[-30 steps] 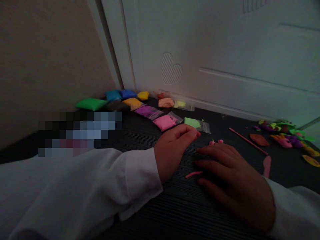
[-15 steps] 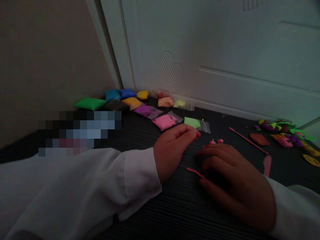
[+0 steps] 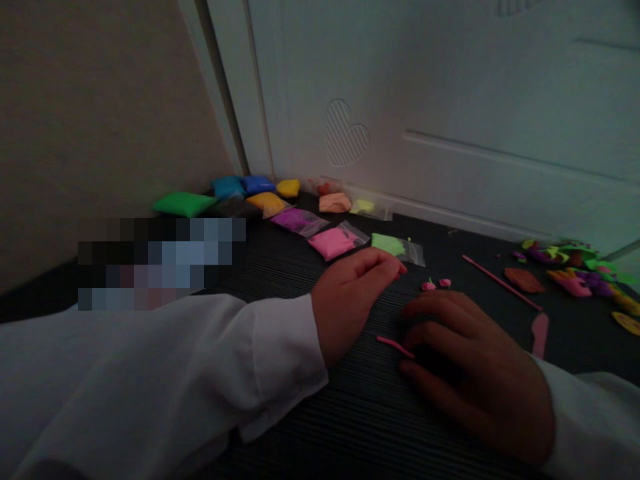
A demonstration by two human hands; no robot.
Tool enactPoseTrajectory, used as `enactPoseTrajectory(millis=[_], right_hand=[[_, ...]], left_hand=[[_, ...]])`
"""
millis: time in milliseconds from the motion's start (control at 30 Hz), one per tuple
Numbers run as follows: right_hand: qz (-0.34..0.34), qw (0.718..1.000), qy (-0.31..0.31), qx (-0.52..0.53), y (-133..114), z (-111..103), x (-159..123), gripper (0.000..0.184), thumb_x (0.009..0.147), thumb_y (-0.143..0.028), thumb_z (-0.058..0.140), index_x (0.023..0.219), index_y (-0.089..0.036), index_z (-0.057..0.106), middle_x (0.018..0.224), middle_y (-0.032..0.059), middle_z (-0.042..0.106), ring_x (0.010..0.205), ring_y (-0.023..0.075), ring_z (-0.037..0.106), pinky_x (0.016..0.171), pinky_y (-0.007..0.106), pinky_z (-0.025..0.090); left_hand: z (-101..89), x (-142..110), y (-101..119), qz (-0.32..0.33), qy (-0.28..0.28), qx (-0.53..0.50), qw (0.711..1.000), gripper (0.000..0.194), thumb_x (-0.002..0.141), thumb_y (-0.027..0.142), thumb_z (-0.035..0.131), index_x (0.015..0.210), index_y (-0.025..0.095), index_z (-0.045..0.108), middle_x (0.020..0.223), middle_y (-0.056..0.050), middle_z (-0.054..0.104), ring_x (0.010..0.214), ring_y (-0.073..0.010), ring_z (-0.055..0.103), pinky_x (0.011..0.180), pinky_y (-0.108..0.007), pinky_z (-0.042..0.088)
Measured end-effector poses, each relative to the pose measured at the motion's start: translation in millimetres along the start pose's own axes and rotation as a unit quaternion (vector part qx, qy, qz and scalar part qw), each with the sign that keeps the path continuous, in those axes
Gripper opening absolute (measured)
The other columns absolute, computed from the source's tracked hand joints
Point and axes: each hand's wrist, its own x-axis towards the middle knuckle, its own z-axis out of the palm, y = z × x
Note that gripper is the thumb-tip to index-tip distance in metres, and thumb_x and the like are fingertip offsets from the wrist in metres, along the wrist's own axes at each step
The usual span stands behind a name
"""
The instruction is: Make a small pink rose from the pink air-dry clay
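My left hand (image 3: 357, 293) is closed in a pinch above the dark tabletop. What it holds, if anything, is hidden by the fingers. My right hand (image 3: 475, 373) rests low over the table with thumb and fingers apart. Just by its thumb tip lies a thin, slightly bent strip of pink clay (image 3: 395, 345). Beyond the right fingers sit two small pink clay rosebuds (image 3: 428, 285), one with a bit of green on it.
Bags of coloured clay, including pink (image 3: 333, 241), light green (image 3: 387, 245) and green (image 3: 184, 204), lie toward the white panel (image 3: 450, 173). To the right are a pink stick (image 3: 500, 283), a pink plastic knife (image 3: 539, 335), a brown clay piece (image 3: 523, 280) and colourful clay shapes (image 3: 575, 283).
The right thumb, which overlapped the end of the pink strip, has drawn slightly away from it. The left hand keeps its pinch. The whole view has shifted a little.
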Motion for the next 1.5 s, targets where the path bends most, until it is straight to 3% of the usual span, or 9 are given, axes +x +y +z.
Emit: enactPoseTrajectory(millis=[267, 433, 767, 867, 933, 1000, 1200, 1400, 1500], right_hand=[[0.030, 0.999, -0.030, -0.008, -7.5, 1.3, 12.9, 0.007, 0.077, -0.024, 0.054, 0.077, -0.018, 0.056, 0.097, 0.0071, 0.054, 0.091, 0.0202, 0.047, 0.082, 0.040, 0.035], [0.024, 0.999, -0.036, -0.013, -9.8, 0.3, 15.0, 0.010, 0.079, -0.022, 0.049, 0.074, -0.017, 0.056, 0.094, 0.0070, 0.055, 0.090, 0.0199, 0.047, 0.081, 0.040, 0.035], [-0.002, 1.000, -0.010, -0.002, -6.7, -0.5, 5.1, 0.012, 0.076, -0.028, 0.053, 0.079, -0.017, 0.055, 0.097, 0.0086, 0.056, 0.096, 0.0219, 0.047, 0.085, 0.042, 0.035], [-0.009, 0.999, -0.001, -0.037, -7.6, 1.9, -5.1, 0.035, 0.075, -0.036, 0.054, 0.104, -0.017, 0.055, 0.116, 0.0107, 0.052, 0.109, 0.0257, 0.042, 0.091, 0.045, 0.033], [-0.025, 0.996, -0.016, -0.079, -9.0, 5.0, -11.2, 0.056, 0.075, -0.048, 0.051, 0.124, -0.022, 0.044, 0.130, 0.0107, 0.043, 0.118, 0.0287, 0.035, 0.094, 0.050, 0.029], [-0.037, 0.993, -0.036, -0.110, -9.8, 7.7, -15.1, 0.065, 0.074, -0.057, 0.046, 0.130, -0.025, 0.037, 0.137, 0.0107, 0.035, 0.122, 0.0303, 0.031, 0.095, 0.054, 0.025], [-0.008, 0.987, -0.071, -0.146, -8.1, 6.8, -15.3, 0.064, 0.075, -0.057, 0.044, 0.128, -0.021, 0.041, 0.138, 0.0118, 0.033, 0.124, 0.0304, 0.029, 0.097, 0.055, 0.024], [-0.064, 0.984, -0.063, -0.152, -11.2, 6.3, -13.8, 0.073, 0.071, -0.067, 0.039, 0.126, -0.021, 0.044, 0.134, 0.0123, 0.040, 0.119, 0.0312, 0.038, 0.093, 0.055, 0.031], [-0.042, 0.984, -0.072, -0.155, -9.4, 5.6, -13.3, 0.068, 0.073, -0.063, 0.042, 0.126, -0.021, 0.044, 0.135, 0.0126, 0.039, 0.121, 0.0319, 0.035, 0.095, 0.057, 0.028]], left_hand=[[0.2, 1.2, -0.6, 0.015, -0.008, 0.016, 1.000, 0.020, 0.085, 0.029, 0.044, 0.081, 0.017, 0.059, 0.072, 0.005, 0.054, 0.061, -0.0085, 0.044, 0.061, -0.019, 0.035], [1.4, 1.4, -0.8, 0.011, -0.001, 0.027, 1.000, 0.019, 0.085, 0.030, 0.044, 0.081, 0.018, 0.059, 0.062, 0.006, 0.049, 0.060, -0.0081, 0.044, 0.058, -0.019, 0.033], [0.0, -0.1, -3.7, 0.011, -0.004, 0.008, 1.000, 0.019, 0.085, 0.030, 0.044, 0.081, 0.019, 0.059, 0.076, 0.005, 0.056, 0.062, -0.0077, 0.045, 0.060, -0.019, 0.034], [-0.4, -0.2, -4.5, 0.007, -0.012, -0.019, 1.000, 0.019, 0.085, 0.031, 0.044, 0.081, 0.019, 0.058, 0.080, 0.006, 0.058, 0.062, -0.0070, 0.045, 0.061, -0.018, 0.035], [-0.6, 0.4, -5.0, 0.007, -0.015, -0.021, 1.000, 0.019, 0.085, 0.031, 0.045, 0.080, 0.018, 0.058, 0.080, 0.006, 0.058, 0.060, -0.0065, 0.045, 0.060, -0.018, 0.034], [-0.8, 1.1, -5.4, 0.009, -0.014, -0.023, 1.000, 0.019, 0.085, 0.030, 0.045, 0.080, 0.018, 0.059, 0.080, 0.006, 0.058, 0.060, -0.0064, 0.045, 0.060, -0.018, 0.034], [-0.7, 0.3, -4.0, 0.005, -0.009, -0.014, 1.000, 0.020, 0.085, 0.030, 0.045, 0.081, 0.017, 0.059, 0.075, 0.005, 0.057, 0.060, -0.0073, 0.045, 0.059, -0.019, 0.034], [-0.6, 0.6, -4.2, 0.014, -0.011, -0.002, 1.000, 0.021, 0.085, 0.031, 0.044, 0.082, 0.017, 0.059, 0.080, 0.004, 0.059, 0.060, -0.0079, 0.046, 0.060, -0.019, 0.035], [-0.7, 0.7, -5.1, 0.018, -0.007, 0.004, 1.000, 0.021, 0.085, 0.031, 0.044, 0.082, 0.018, 0.060, 0.081, 0.004, 0.059, 0.061, -0.0081, 0.046, 0.061, -0.020, 0.036]])
